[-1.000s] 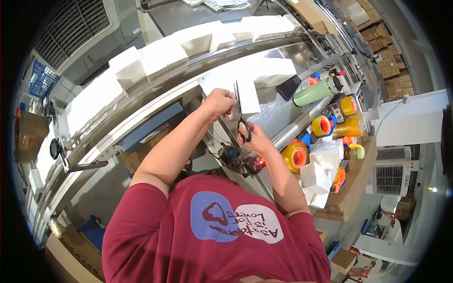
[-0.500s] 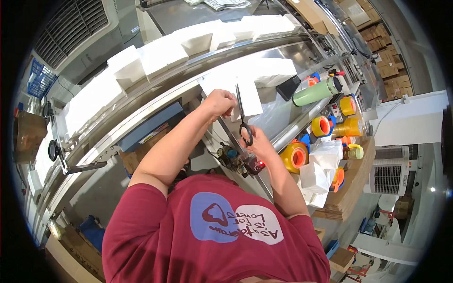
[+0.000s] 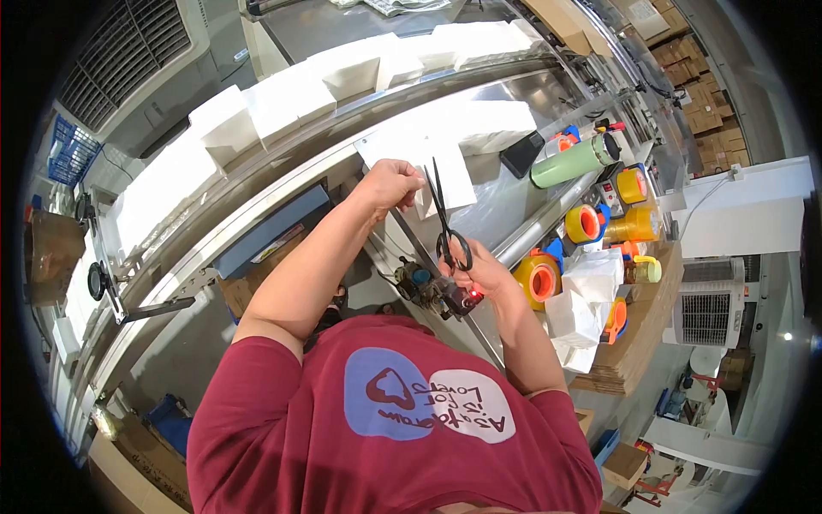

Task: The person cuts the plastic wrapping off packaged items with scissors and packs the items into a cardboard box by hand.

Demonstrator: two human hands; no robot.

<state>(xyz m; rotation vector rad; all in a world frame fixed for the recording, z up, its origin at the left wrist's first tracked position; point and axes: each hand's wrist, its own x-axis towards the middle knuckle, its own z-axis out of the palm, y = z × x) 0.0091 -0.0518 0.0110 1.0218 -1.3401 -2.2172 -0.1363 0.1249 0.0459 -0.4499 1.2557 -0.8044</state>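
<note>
My right hand (image 3: 481, 270) grips black-handled scissors (image 3: 442, 214) by the finger loops. The blades point away from me, slightly parted. My left hand (image 3: 392, 184) is closed in a pinch just left of the blades. What lies between its fingertips, if anything, is too small to make out. Behind the blades a white sheet (image 3: 452, 182) lies at the edge of the metal worktop, and a white wrapped stack (image 3: 495, 127) sits past it.
To the right are a green bottle (image 3: 569, 164), a dark box (image 3: 522, 154), yellow tape rolls (image 3: 539, 283) and crumpled white paper (image 3: 572, 319). White foam-like blocks (image 3: 291, 107) line the rail ahead. A small machine with a red light (image 3: 458, 295) is below my hands.
The scissors have opened: blades and finger loops have spread apart. My right hand has moved slightly right and down, and my left hand a little left.
</note>
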